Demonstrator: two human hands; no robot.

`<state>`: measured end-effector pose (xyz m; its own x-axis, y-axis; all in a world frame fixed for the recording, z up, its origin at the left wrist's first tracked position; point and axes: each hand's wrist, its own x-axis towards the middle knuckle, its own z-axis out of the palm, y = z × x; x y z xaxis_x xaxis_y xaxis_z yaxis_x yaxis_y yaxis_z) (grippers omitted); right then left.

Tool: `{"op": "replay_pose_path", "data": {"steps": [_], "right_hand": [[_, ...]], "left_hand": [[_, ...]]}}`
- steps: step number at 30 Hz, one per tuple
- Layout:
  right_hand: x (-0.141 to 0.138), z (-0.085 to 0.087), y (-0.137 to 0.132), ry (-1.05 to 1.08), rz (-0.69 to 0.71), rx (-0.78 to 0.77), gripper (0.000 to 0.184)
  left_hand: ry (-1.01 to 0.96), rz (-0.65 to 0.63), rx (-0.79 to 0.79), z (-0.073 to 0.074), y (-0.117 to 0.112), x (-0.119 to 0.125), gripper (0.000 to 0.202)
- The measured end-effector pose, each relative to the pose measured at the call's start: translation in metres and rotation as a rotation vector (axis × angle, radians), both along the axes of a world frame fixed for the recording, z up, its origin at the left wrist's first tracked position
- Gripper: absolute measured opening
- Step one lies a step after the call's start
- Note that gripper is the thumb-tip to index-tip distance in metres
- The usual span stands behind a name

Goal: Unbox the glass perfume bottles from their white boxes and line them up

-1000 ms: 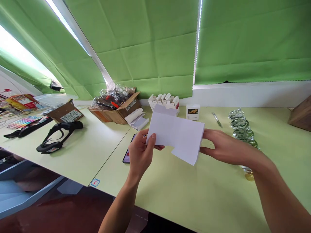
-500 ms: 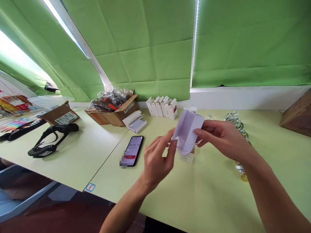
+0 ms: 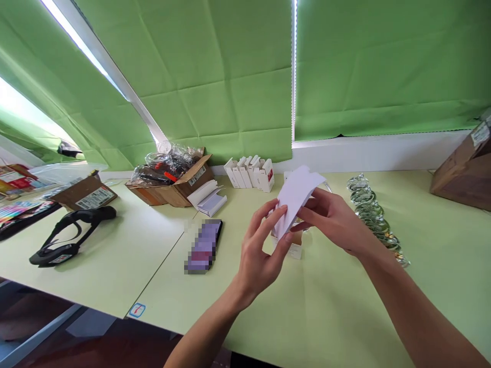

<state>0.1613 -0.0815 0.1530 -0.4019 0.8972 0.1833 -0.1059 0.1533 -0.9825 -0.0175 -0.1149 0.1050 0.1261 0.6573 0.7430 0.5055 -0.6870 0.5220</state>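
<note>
Both hands hold a white folding paper box (image 3: 294, 194) above the table, tilted, with its side panel folded nearly flat and flaps at its upper end. My left hand (image 3: 263, 245) is closed on its lower left edge, fingers on the panel and thumb below. My right hand (image 3: 332, 217) pinches its right side; some of those fingertips are hidden behind it. Below the held box, partly covered by it, a small open white carton (image 3: 294, 250) stands on the table. To the right lies a row of coiled cables in clear bags (image 3: 370, 209).
Several white boxes (image 3: 249, 174) stand in a row at the back. Flat box blanks (image 3: 209, 198) lie beside a cardboard box (image 3: 169, 191) of bagged cables. A phone (image 3: 205, 245), a black headset strap (image 3: 72, 232) and a brown carton (image 3: 466, 171) also rest on the table (image 3: 326, 312).
The box's open trough has been folded over, so a flat panel now faces me. My left fingers have moved onto that panel. The whole view has shifted slightly.
</note>
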Motion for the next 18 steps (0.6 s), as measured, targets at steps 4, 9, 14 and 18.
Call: {"op": "replay_pose_path", "data": {"steps": [4, 9, 14, 18], "right_hand": [[-0.0025, 0.0016, -0.0015, 0.003, -0.022, 0.020, 0.043], [-0.0033, 0.0039, -0.0036, -0.031, -0.046, 0.070, 0.046], [-0.0025, 0.0025, -0.0055, -0.097, -0.028, 0.098, 0.045], [-0.0015, -0.0001, -0.0043, -0.121, 0.009, 0.101, 0.043]], "left_hand": [[-0.076, -0.061, -0.073, -0.0014, -0.0012, -0.0040, 0.044], [-0.152, -0.130, -0.212, 0.0005, -0.0010, -0.0081, 0.056], [-0.231, -0.194, -0.284, 0.0006, 0.0022, -0.0099, 0.079], [-0.332, -0.263, -0.407, -0.0025, 0.0069, -0.0096, 0.082]]}}
